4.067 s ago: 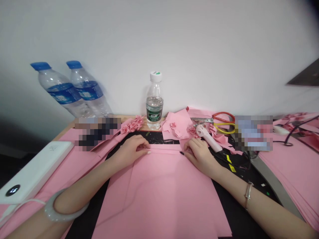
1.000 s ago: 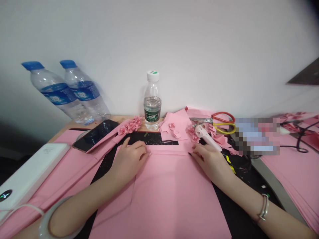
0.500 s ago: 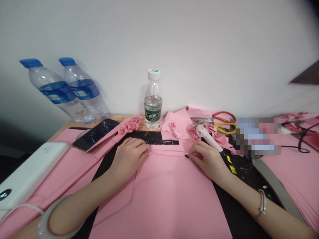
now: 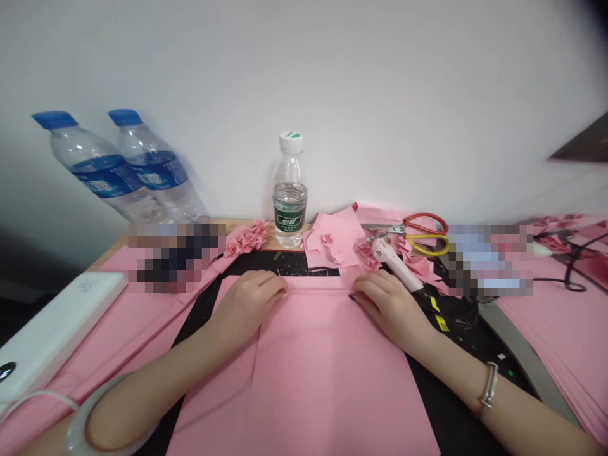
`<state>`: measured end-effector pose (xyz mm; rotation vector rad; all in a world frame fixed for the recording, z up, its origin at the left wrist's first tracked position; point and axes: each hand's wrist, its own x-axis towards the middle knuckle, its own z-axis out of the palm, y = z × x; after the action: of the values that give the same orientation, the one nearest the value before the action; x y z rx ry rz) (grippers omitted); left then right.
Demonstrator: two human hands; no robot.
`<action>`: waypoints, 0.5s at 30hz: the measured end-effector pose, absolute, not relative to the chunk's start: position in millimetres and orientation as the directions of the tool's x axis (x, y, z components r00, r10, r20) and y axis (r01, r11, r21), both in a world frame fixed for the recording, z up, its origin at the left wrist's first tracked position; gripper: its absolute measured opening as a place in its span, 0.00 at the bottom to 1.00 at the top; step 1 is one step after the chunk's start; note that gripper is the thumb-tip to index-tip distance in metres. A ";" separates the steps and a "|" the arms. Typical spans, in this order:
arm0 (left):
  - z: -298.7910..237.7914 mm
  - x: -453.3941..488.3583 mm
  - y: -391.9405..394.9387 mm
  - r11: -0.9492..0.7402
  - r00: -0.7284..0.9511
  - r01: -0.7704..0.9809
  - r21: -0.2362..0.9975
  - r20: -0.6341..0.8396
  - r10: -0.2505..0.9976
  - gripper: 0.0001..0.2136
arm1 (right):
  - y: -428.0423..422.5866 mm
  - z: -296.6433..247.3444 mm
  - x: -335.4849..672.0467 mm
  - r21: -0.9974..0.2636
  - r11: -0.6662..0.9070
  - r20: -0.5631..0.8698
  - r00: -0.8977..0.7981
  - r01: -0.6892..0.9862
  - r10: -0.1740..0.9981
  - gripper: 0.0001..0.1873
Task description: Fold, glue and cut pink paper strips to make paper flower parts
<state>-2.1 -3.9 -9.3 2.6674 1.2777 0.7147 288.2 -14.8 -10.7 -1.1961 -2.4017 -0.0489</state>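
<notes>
on the head view i've got the left hand (image 4: 247,310) and right hand (image 4: 389,305) lying flat and open on the pink paper sheet (image 4: 308,373), holding nothing, right along its folded far edge. the sheet lies on a black mat (image 4: 304,265), with a pink glue gun (image 4: 396,265) just past the sheet's far edge.

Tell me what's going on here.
A person is pressing a large sheet of pink paper down on a black cutting mat. The left hand and right hand rest along a folded strip at its top edge. Small pink paper flowers and scissors lie just beyond.
</notes>
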 end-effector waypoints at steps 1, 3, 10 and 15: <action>-11.5 -2.5 -3.8 -0.673 0.556 0.683 0.284 0.396 0.731 0.09 | -14.9 -12.6 288.0 -0.172 0.630 0.413 -0.526 0.757 0.744 0.06; -15.7 -2.8 -3.9 -0.724 0.585 0.622 0.298 0.439 0.682 0.11 | -15.9 -16.0 288.4 -0.172 0.653 0.418 -0.545 0.738 0.727 0.08; -14.0 3.2 -15.7 -0.776 0.643 0.571 0.267 0.443 0.625 0.13 | -21.9 -15.8 289.8 -0.050 0.719 0.424 -0.637 0.694 0.644 0.21; -5.3 7.8 -27.2 -0.762 0.695 0.626 0.166 0.325 0.642 0.16 | -26.9 -9.3 285.3 0.001 0.705 0.359 -0.659 0.709 0.661 0.23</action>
<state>7.8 -27.2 -5.3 2.8529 1.0678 0.5718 285.3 -26.9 -9.3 -1.0728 -2.5817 -0.2005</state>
